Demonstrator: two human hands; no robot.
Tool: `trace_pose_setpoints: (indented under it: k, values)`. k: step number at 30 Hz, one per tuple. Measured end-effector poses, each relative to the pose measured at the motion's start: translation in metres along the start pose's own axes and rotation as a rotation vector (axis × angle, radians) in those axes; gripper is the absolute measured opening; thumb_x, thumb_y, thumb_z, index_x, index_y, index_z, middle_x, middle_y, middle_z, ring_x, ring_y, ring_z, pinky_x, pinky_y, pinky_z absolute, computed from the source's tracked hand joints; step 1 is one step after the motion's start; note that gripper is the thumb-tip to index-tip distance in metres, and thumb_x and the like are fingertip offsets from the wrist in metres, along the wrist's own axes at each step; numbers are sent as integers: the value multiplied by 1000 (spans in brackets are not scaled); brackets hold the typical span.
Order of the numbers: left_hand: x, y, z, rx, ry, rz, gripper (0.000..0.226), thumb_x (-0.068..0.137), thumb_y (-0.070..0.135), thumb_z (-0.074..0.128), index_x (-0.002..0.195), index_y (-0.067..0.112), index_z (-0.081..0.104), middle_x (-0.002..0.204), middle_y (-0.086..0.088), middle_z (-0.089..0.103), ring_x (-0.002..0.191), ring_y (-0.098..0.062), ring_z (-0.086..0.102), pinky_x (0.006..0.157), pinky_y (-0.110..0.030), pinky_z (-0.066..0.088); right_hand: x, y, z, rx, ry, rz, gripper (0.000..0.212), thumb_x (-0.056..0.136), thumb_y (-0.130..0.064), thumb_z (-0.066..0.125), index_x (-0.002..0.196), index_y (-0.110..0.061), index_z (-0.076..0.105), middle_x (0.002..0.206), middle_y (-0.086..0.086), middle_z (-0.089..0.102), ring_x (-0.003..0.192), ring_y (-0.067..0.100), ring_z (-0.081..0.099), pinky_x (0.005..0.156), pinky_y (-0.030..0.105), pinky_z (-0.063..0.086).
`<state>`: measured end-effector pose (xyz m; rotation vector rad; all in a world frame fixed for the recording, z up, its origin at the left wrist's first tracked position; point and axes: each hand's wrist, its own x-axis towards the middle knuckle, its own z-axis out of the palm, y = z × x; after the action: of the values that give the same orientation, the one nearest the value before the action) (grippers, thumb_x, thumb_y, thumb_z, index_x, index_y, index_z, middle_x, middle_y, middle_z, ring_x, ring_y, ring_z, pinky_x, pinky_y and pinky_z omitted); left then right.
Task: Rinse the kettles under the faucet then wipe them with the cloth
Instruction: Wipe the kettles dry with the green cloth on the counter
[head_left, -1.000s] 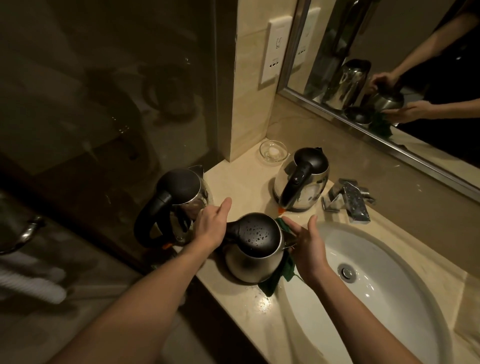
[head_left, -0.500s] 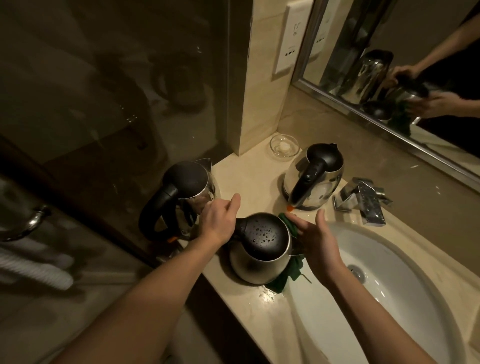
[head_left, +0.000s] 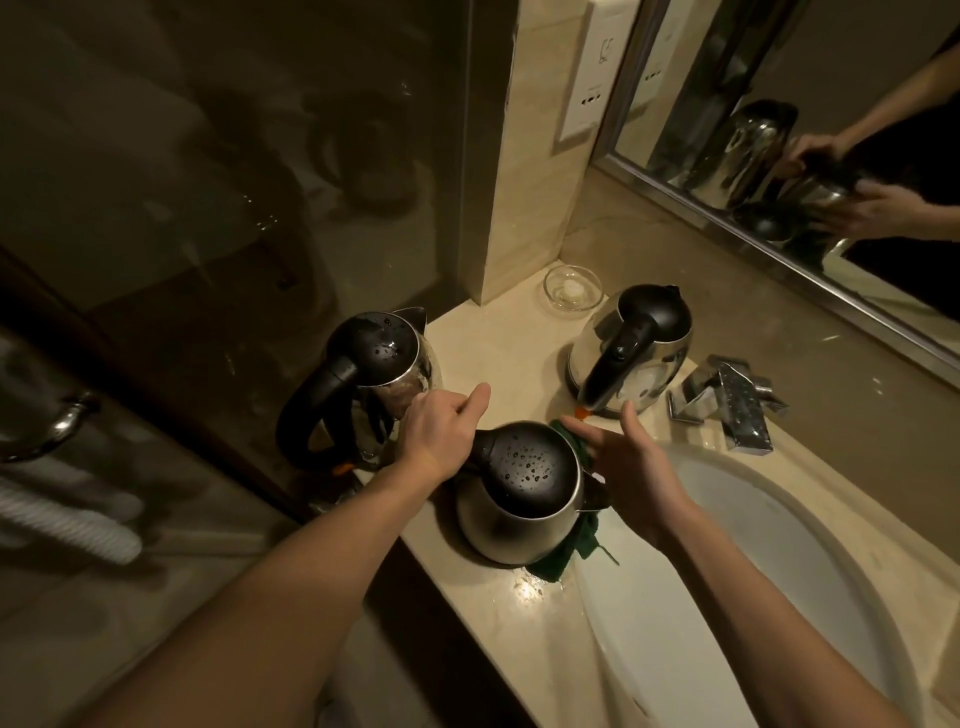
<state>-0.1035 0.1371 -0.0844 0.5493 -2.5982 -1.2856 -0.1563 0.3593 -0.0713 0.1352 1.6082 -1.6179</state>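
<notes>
Three steel kettles with black lids stand on the beige counter. The nearest kettle (head_left: 524, 493), its lid beaded with water, sits at the counter's front edge. My left hand (head_left: 441, 431) grips its black handle. My right hand (head_left: 628, 462) presses a dark green cloth (head_left: 571, 551) against the kettle's right side; the cloth hangs down to the counter. A second kettle (head_left: 374, 374) stands to the left. The third kettle (head_left: 634, 348) stands behind, beside the chrome faucet (head_left: 737, 405).
A white oval sink (head_left: 779, 561) lies to the right. A small glass dish (head_left: 571, 288) sits in the back corner. A mirror (head_left: 831, 130) runs along the back wall, and a dark glass panel (head_left: 208, 182) bounds the counter's left side.
My right hand has slid the cloth slightly along the near kettle's side. My view has shifted; the kettles stay where they were.
</notes>
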Motion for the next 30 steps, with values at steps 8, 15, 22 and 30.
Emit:
trace_pose_setpoints:
  k: [8,15,22,30]
  values:
    - [3,-2,-1,-15,-50,-1,63,95,50,46,43,20,29,45,2,26,46,-16,27,56,-37,20,1,-7,1,-54,-54,18,81,86,-72,18,136,-20,54,151,1,40,145,24,26,116,53,15]
    - [3,2,-3,0,-106,-48,64,100,39,53,44,18,28,47,1,27,47,-17,27,57,-37,21,29,-19,12,-250,-81,95,86,88,-74,13,133,-17,59,145,2,48,140,22,33,111,42,19]
    - [-1,5,-2,7,-139,-45,65,98,48,50,44,19,28,45,3,27,46,-16,27,56,-37,23,35,-37,13,-365,-136,65,78,86,-77,20,111,-26,75,140,-5,53,133,19,40,114,56,21]
    - [-5,12,-7,29,-153,-77,62,101,44,46,46,19,33,48,2,34,48,-15,33,53,-34,23,53,-26,30,-453,-176,174,71,91,-70,25,118,-18,64,127,5,64,112,18,62,107,37,39]
